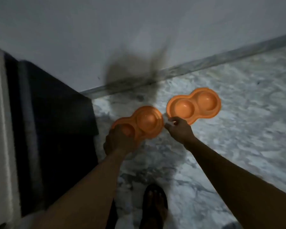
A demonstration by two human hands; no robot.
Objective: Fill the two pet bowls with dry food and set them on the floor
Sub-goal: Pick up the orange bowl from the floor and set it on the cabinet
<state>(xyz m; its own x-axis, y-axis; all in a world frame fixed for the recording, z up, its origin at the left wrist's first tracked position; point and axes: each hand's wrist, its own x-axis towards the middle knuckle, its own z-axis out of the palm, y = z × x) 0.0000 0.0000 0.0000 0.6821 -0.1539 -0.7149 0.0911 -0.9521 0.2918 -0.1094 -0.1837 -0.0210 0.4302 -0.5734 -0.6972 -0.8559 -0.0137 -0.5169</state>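
Observation:
Two orange double pet bowls are over the marble floor (pixel 229 123). My left hand (pixel 118 140) grips the near end of the left bowl (pixel 149 121), covering part of its near cup. The right bowl (pixel 195 104) lies a little farther away, both cups showing no food. My right hand (pixel 178 129) is at its near rim with fingers curled; blur hides whether they pinch the rim. I see no dry food in either bowl.
A grey wall (pixel 139 30) with a marble skirting (pixel 205 61) runs behind the bowls. Dark furniture (pixel 53 121) and a pale edge (pixel 0 129) stand at the left. My foot in a sandal (pixel 154 205) is on the floor below the hands.

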